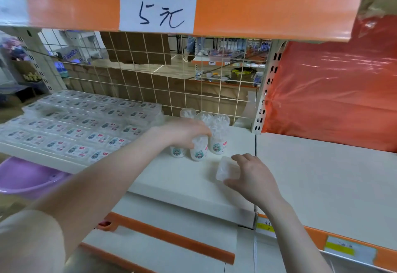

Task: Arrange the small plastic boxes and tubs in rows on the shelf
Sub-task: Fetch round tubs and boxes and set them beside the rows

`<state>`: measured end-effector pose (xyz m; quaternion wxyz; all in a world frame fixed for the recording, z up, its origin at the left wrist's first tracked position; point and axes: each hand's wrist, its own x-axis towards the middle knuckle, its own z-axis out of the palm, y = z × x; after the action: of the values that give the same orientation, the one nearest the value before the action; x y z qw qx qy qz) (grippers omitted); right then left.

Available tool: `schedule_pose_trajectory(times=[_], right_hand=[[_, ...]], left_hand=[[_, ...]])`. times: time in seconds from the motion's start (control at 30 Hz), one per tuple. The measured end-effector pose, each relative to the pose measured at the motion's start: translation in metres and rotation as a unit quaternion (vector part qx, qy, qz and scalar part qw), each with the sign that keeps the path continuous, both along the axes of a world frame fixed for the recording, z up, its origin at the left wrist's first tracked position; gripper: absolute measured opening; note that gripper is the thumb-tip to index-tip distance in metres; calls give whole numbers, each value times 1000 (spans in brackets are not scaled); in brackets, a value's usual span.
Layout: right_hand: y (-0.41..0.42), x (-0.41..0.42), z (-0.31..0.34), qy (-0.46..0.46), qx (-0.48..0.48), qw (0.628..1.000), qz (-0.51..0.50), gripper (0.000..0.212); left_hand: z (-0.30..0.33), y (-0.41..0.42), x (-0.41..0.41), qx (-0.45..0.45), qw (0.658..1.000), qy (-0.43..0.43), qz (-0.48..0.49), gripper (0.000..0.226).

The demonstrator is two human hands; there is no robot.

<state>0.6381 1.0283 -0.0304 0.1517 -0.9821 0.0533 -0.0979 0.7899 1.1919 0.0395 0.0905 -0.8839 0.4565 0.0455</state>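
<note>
My left hand curls over a front tub, one of six tubs mid-frame on the shelf, while my right hand pinches one clear box lower right of them.

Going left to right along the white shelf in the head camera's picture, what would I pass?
Purple basin below the shelf → rows of flat clear boxes → left hand on the round tubs → right hand holding a small clear box → red plastic sheet.
</note>
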Motion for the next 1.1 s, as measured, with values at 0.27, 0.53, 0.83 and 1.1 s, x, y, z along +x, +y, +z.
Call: schedule_pose_trajectory(times=[0.27, 0.53, 0.83, 1.1], right_hand=[[-3, 2, -3, 19, 4, 1000, -7, 52], [-5, 6, -7, 17, 4, 1000, 15, 53], [13, 10, -1, 13, -28, 999, 33, 52], [83, 20, 7, 5, -52, 998, 43, 54]], left_hand=[[-21, 5, 8, -8, 1000, 15, 0, 62], [-36, 16, -1, -63, 997, -32, 5, 63], [-37, 76, -25, -139, 983, -71, 97, 63], [-50, 166, -28, -186, 961, -80, 190, 64]])
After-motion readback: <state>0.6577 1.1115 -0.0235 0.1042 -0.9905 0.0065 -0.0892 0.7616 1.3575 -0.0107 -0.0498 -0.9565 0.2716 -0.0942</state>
